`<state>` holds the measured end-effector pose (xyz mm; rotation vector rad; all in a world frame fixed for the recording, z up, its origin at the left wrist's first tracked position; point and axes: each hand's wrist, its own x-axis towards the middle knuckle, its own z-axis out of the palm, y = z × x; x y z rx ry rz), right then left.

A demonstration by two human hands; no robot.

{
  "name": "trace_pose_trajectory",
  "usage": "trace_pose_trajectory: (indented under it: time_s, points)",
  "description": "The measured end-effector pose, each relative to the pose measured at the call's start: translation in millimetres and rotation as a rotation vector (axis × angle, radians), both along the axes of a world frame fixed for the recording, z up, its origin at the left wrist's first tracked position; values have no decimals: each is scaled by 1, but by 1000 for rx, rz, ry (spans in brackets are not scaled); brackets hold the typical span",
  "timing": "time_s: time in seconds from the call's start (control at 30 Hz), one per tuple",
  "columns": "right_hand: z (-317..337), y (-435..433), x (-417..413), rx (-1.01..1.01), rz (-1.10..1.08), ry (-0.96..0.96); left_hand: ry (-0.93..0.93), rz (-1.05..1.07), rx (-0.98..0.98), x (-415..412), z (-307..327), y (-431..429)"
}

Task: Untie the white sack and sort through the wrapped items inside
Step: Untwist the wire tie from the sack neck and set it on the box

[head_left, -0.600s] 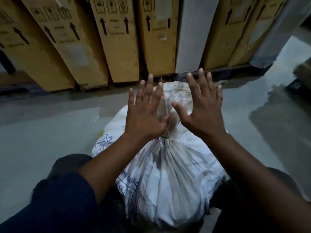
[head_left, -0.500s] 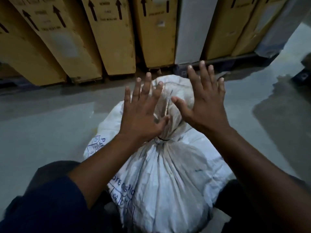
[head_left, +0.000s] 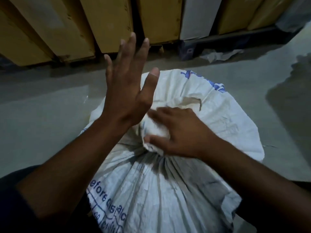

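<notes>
Fingers and thumb of the right hand (head_left: 178,132), blurred, curl round the bunched neck of the white woven plastic sack (head_left: 168,190), which stands on the grey floor (head_left: 42,123). The left hand (head_left: 127,95) hovers beside it, fingers straight and spread, forearm raised.

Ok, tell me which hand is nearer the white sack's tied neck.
Right. The right hand lies on the bunched fabric beside the tied neck; the left hand is raised, apart.

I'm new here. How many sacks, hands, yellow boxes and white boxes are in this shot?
white woven sack: 1
bare hands, left hand and right hand: 2
yellow cardboard boxes: 6
white upright box: 1
Total: 10
</notes>
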<state>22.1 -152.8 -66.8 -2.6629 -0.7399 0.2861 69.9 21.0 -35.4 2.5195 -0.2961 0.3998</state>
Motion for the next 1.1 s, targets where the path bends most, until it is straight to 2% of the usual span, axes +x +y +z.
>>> trace_pose_trajectory:
  time_s: [0.07,0.17,0.37,0.5,0.6,0.77,0.83,0.9,0.97,1.1]
  points:
    - [-10,9,-18,-118,112,-109,-11,-22,62,-2,-2,-5]
    - [-19,19,-38,-169,219,-219,14,-116,144,-6,-11,-17]
    - [-32,28,-69,-160,281,-338,362,-248,283,-17,-52,-27]
    - [-12,23,-75,-69,360,-132,804,-279,358,-25,-61,-26]
    - [16,5,-68,93,420,-77,973,-244,276,-33,-52,-18]
    - [34,-20,-61,606,79,-130,914,-306,376,-53,-58,-3]
    - [33,-23,-54,754,-134,-132,925,-224,283,-69,-59,-9]
    - [25,-27,-44,732,-329,-166,898,-144,213,-86,-55,-20]
    - [11,-31,-36,631,-430,-133,857,-99,249,-99,-43,-29]
    - [-19,-30,-39,452,-329,-37,760,-107,182,-133,-28,-33]
